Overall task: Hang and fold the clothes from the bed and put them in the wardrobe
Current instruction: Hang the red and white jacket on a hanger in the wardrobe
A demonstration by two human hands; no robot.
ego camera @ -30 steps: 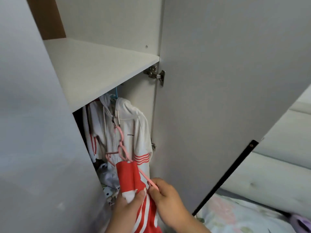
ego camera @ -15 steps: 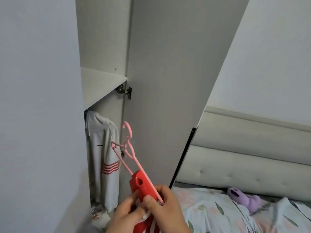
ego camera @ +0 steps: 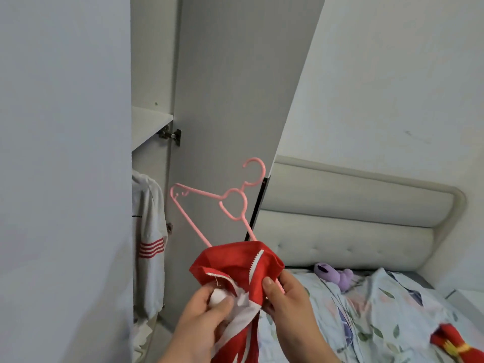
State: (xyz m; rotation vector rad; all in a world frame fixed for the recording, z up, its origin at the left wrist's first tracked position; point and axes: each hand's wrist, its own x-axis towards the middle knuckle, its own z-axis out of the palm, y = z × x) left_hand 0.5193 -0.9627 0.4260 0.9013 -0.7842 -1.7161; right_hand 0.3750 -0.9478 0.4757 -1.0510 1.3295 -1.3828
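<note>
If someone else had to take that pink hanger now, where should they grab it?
Probably the neck just under the hook of the pink hanger, coming from above. Its lower end is buried in the red garment held by both hands, while the hook end sticks up bare.

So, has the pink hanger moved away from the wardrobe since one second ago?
Yes. The pink hanger was before the white hoodie inside the wardrobe opening; now it is to the right, in front of the open wardrobe door, its hook near the door's edge.
</note>
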